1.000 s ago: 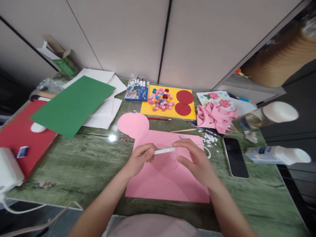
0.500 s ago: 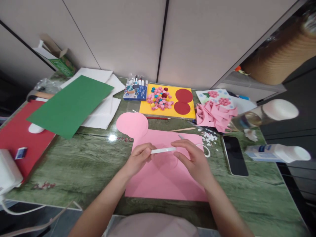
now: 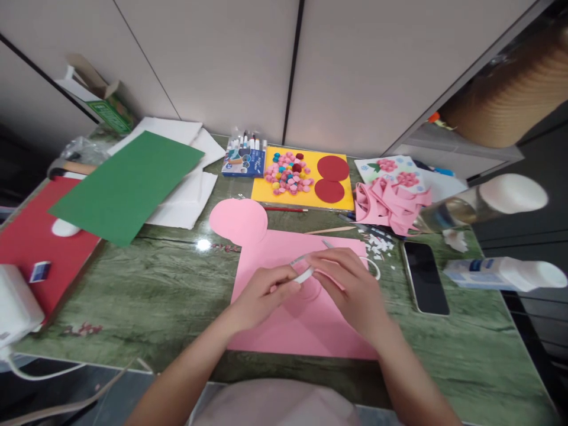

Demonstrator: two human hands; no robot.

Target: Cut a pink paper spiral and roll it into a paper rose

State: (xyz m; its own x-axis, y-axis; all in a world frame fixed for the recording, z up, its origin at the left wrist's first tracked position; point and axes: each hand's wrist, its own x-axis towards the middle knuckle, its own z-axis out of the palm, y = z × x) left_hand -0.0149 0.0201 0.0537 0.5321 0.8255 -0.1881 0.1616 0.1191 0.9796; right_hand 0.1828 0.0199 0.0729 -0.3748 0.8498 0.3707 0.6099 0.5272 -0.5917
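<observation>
Above the pink sheet (image 3: 302, 331), a narrow white roll of tape (image 3: 304, 276) is between my two hands, seen nearly edge-on. My left hand (image 3: 266, 296) is closed, pinching its left side between thumb and fingers. The bent fingers of my right hand (image 3: 350, 284) close on its right end. A faint round outline shows on the pink sheet under my hands. Scissors with a white handle (image 3: 376, 269) lie partly hidden beneath my right hand. Pink rounded cut-outs (image 3: 238, 220) overlap the sheet's upper left corner.
Pompoms (image 3: 290, 174) and two red circles (image 3: 332, 168) lie on yellow paper (image 3: 261, 192). A marker box (image 3: 243, 163) stands beside it. Pink scraps (image 3: 388, 204), white bits (image 3: 377, 244), a phone (image 3: 425, 278) and bottles (image 3: 488, 273) are right; green paper (image 3: 128, 186) is left.
The roll of tape has tilted, its right end now higher, and my hands have come closer together around it. My right fingers have closed in on its end.
</observation>
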